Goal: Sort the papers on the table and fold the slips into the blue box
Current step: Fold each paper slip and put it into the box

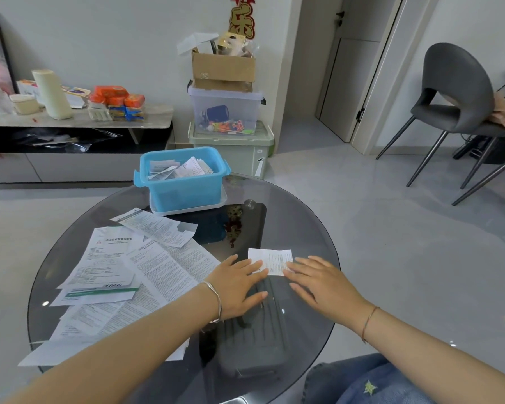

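- Glass surface [301, 223] looks slick, so we reckon the slip [271, 260] could skate away mid-fold and crease crooked.
- Our left hand [236, 282] and right hand [322, 282] lie flat, fingers straight, fingertips on its near corners, gripping nothing.
- Slip's small, white, printed, flat, right of the papers [134, 275], nearer us than the blue box [184, 182], which holds other slips.

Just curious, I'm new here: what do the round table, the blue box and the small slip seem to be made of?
The round table looks like dark tinted glass, glossy: it mirrors lights and is see-through. The blue box seems moulded plastic, smooth, slightly translucent. The slip looks like thin white printed paper, matte, perhaps a receipt.
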Available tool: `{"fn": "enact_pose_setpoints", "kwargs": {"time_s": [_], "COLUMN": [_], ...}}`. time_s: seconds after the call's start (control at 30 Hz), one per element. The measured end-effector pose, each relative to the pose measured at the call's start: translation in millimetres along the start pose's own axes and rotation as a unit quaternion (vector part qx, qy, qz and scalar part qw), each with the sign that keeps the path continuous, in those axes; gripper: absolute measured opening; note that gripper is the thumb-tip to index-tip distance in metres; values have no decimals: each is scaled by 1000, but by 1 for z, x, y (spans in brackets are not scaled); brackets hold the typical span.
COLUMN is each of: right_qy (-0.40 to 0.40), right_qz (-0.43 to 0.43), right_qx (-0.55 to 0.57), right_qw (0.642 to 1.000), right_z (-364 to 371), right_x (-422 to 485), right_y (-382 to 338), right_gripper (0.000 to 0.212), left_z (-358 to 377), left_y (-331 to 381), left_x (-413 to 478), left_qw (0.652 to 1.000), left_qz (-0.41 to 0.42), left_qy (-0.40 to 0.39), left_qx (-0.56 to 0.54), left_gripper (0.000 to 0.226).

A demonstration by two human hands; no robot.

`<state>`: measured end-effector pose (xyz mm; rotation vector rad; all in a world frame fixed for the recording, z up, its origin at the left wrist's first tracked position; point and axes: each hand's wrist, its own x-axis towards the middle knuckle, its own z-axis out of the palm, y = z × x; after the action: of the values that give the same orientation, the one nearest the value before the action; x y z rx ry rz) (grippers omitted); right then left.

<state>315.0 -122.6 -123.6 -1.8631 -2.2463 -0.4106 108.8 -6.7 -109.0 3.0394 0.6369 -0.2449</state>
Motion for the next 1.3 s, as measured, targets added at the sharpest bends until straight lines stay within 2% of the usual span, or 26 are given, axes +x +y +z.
{"fn": "enact_pose_setpoints", "kwargs": {"time_s": [0.13, 0.2, 0.27, 0.33, 0.47, 0.6, 0.67, 0.77, 0.83, 0.93, 1.0, 1.03, 1.07, 1.13, 1.17, 1.23, 1.3], "right_qy": [-14, -26, -38, -24, 4, 18, -16, -111, -118, -101, -37, 3, 35, 51, 43, 36, 56], "right_qz": [1, 14, 27, 29, 19, -24, -34, -28, -31, 26, 129, 186, 231, 284, 298, 313, 305], "right_qx": [0, 11, 25, 21, 21, 0, -13, -22, -47, -6, 138, 243, 350, 520, 567, 605, 607], "right_qw": [1000, 1000, 999, 999, 1000, 1000, 999, 993, 991, 995, 981, 952, 907, 804, 767, 732, 732], "right_z": [-7, -4, -4, -3, -6, -1, 3, 3, 0, -2, -5, -8, -12, -18, -21, -26, -26], "right_x": [-4, -8, -10, -12, 0, 24, 34, 45, 48, 49, 49, 50, 50, 51, 51, 51, 51], "right_y": [5, 9, 11, 13, 6, -8, -12, -13, -16, -15, -14, -14, -14, -16, -18, -23, -22], "right_gripper": [60, 48, 48, 55, 39, 40, 38, 36, 34, 42, 37, 33, 29, 26, 26, 23, 24], "left_z": [-4, -4, -4, -4, -4, -4, -5, -7, -7, -10, -15, -19, -22, -25, -26, -30, -31], "left_y": [-6, -8, -9, -9, -10, -11, -11, -16, -19, -22, -20, -18, -15, -10, -7, -2, 1], "left_x": [-9, -12, -13, -14, -15, -16, -16, -15, -15, -14, -13, -11, -9, -3, 1, 7, 11], "left_qw": [1000, 1000, 1000, 1000, 1000, 1000, 999, 996, 987, 952, 915, 895, 874, 822, 786, 716, 677], "left_qz": [-3, -4, -6, -6, -2, -3, -4, -21, -35, -90, -131, -147, -162, -192, -205, -228, -245], "left_qy": [-3, -5, -6, -8, -8, -3, 3, 22, 61, 131, 158, 162, 159, 155, 159, 166, 166], "left_qx": [12, 14, 11, 4, -16, -23, -32, -86, -147, -260, -346, -390, -430, -513, -562, -639, -674], "left_gripper": [57, 58, 58, 57, 54, 52, 52, 48, 43, 46, 55, 61, 66, 70, 64, 42, 22]}}
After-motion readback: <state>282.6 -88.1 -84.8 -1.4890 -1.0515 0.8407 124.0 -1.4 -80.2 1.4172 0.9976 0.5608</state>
